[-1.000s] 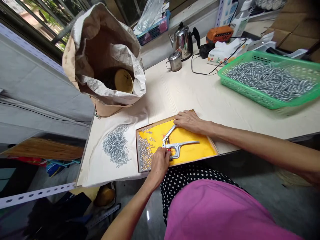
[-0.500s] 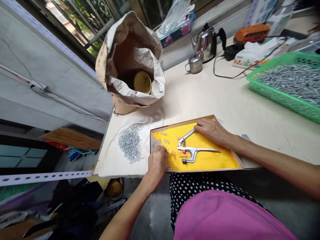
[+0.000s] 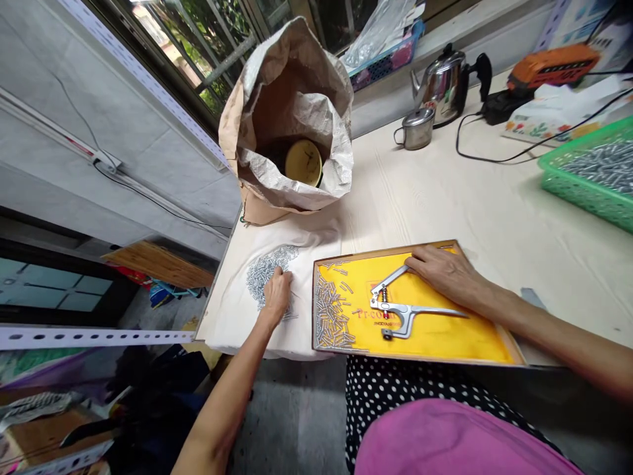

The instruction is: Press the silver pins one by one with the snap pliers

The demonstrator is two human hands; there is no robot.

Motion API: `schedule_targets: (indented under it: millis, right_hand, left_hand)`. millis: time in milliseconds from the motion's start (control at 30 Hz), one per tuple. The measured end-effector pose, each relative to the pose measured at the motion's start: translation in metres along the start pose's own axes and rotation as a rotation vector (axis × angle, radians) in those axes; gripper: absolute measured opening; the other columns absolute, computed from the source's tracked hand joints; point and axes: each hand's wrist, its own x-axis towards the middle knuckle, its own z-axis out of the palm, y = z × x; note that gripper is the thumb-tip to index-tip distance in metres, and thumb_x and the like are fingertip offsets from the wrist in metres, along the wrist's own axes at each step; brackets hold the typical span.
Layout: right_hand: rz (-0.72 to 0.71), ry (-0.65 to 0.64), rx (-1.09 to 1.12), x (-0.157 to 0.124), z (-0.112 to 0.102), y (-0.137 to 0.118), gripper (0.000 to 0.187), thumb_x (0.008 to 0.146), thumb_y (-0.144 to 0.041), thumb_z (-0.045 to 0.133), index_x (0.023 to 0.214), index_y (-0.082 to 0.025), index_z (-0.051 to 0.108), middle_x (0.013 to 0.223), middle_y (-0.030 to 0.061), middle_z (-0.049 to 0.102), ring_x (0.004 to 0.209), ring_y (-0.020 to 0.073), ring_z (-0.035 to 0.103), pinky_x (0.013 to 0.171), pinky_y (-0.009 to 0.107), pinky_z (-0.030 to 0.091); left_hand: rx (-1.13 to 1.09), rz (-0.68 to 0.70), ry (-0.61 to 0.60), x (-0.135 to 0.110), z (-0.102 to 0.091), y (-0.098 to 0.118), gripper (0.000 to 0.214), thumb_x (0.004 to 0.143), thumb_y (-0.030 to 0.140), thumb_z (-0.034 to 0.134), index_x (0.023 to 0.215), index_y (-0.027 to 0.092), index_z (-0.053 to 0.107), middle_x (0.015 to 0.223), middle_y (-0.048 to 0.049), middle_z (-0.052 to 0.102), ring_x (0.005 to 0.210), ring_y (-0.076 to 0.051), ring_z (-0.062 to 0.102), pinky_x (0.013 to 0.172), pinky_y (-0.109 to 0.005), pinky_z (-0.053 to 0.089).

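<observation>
My left hand [image 3: 277,293] is over a pile of small silvery metal pins [image 3: 264,270] on a white cloth. Its fingers are drawn together at the pile's right edge, and what is between them is hidden. My right hand [image 3: 440,269] holds the upper handle of silver hand pliers [image 3: 403,311] with a spring between the arms. The pliers lie over a shallow tray [image 3: 459,247] lined with yellow printed material [image 3: 445,336]. Many loose metal pins [image 3: 330,313] are spread along the tray's left end.
A large paper sack [image 3: 291,198] with a yellow round container [image 3: 303,163] inside stands behind the cloth. Farther right are a metal mug [image 3: 418,130], a kettle [image 3: 442,86], an orange tool [image 3: 554,68], a tissue pack [image 3: 544,115] and a green basket [image 3: 583,191] of metal pieces.
My left hand has moved left from the tray's pin-filled end to the pile on the cloth. My right hand stays at the pliers' upper handle. The whole view has shifted slightly.
</observation>
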Motion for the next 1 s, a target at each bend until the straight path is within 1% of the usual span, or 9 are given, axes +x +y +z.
schedule_targets:
  millis: [100, 233, 333, 467, 600, 733, 800, 900, 1000]
  right_hand:
    - [0.007, 0.001, 0.000, 0.000, 0.002, 0.000, 0.019, 0.095, -0.011, 0.043, 0.092, -0.019, 0.060, 0.093, 0.0066, 0.058, 0.086, 0.0202, 0.051, 0.068, 0.030, 0.031]
    - [0.014, -0.005, 0.005, 0.000, 0.005, 0.000, 0.018, 0.094, -0.012, 0.043, 0.093, -0.020, 0.060, 0.092, 0.0067, 0.058, 0.085, 0.0203, 0.052, 0.068, 0.031, 0.031]
    - [0.008, 0.003, 0.005, -0.001, 0.008, 0.000, 0.020, 0.092, -0.009, 0.043, 0.093, -0.021, 0.059, 0.093, 0.0063, 0.059, 0.083, 0.0203, 0.052, 0.068, 0.031, 0.032]
    - [0.007, 0.015, 0.021, 0.000, 0.008, 0.000, 0.019, 0.091, -0.009, 0.045, 0.093, -0.021, 0.059, 0.092, 0.0060, 0.059, 0.083, 0.0202, 0.052, 0.068, 0.032, 0.032]
    - [0.033, -0.009, 0.026, 0.002, 0.001, -0.003, 0.016, 0.092, -0.011, 0.046, 0.092, -0.021, 0.058, 0.093, 0.0060, 0.059, 0.085, 0.0202, 0.051, 0.069, 0.032, 0.031]
    - [0.044, -0.047, 0.026, 0.005, -0.005, -0.005, 0.016, 0.095, -0.015, 0.044, 0.094, -0.021, 0.059, 0.097, 0.0073, 0.060, 0.088, 0.0209, 0.050, 0.070, 0.032, 0.031]
    - [0.062, -0.051, 0.043, 0.007, -0.005, -0.005, 0.017, 0.095, -0.015, 0.044, 0.095, -0.021, 0.060, 0.099, 0.0078, 0.060, 0.089, 0.0212, 0.049, 0.071, 0.032, 0.031]
    - [0.090, -0.058, 0.067, 0.010, -0.006, -0.003, 0.019, 0.097, -0.016, 0.043, 0.097, -0.021, 0.061, 0.103, 0.0077, 0.061, 0.090, 0.0214, 0.048, 0.072, 0.032, 0.031]
    - [0.130, -0.083, 0.097, 0.007, -0.015, -0.008, 0.017, 0.097, -0.018, 0.046, 0.100, -0.019, 0.063, 0.106, 0.0094, 0.061, 0.090, 0.0220, 0.049, 0.073, 0.033, 0.032]
  left_hand:
    - [0.075, 0.101, -0.030, 0.010, 0.008, -0.010, 0.034, 0.100, 0.017, 0.035, 0.109, 0.017, 0.068, 0.115, -0.0116, 0.059, 0.091, -0.023, 0.061, 0.069, -0.031, 0.039]
    - [0.119, 0.237, -0.078, 0.013, 0.012, -0.011, 0.033, 0.099, 0.011, 0.034, 0.107, 0.015, 0.066, 0.116, -0.0133, 0.059, 0.099, -0.024, 0.060, 0.071, -0.030, 0.040]
    - [0.118, 0.245, -0.077, 0.015, 0.012, -0.011, 0.032, 0.098, 0.010, 0.034, 0.104, 0.015, 0.065, 0.114, -0.0124, 0.060, 0.095, -0.023, 0.061, 0.070, -0.030, 0.041]
    - [0.060, 0.202, 0.000, 0.016, 0.012, -0.015, 0.028, 0.099, 0.017, 0.037, 0.101, 0.017, 0.065, 0.118, -0.0110, 0.058, 0.093, -0.021, 0.060, 0.068, -0.029, 0.041]
    - [-0.107, 0.147, 0.128, 0.011, 0.007, -0.022, 0.025, 0.099, 0.024, 0.040, 0.103, 0.018, 0.064, 0.117, -0.0104, 0.061, 0.091, -0.019, 0.061, 0.072, -0.028, 0.043]
    - [-0.533, 0.043, 0.245, -0.001, -0.006, -0.007, 0.013, 0.089, 0.024, 0.053, 0.090, 0.018, 0.064, 0.092, -0.0062, 0.068, 0.076, -0.017, 0.060, 0.072, -0.027, 0.044]
    - [-0.809, -0.017, 0.163, -0.013, -0.013, 0.016, 0.015, 0.084, 0.031, 0.059, 0.086, 0.018, 0.065, 0.075, -0.0019, 0.066, 0.060, -0.014, 0.055, 0.059, -0.025, 0.042]
    - [-1.183, -0.026, -0.159, -0.041, -0.020, 0.065, 0.030, 0.075, 0.038, 0.067, 0.094, 0.015, 0.068, 0.057, 0.0045, 0.056, 0.042, -0.009, 0.040, 0.043, -0.023, 0.030]
    - [-1.347, -0.031, -0.374, -0.067, -0.023, 0.109, 0.036, 0.066, 0.039, 0.075, 0.089, 0.012, 0.069, 0.053, 0.0055, 0.055, 0.038, -0.007, 0.039, 0.039, -0.021, 0.028]
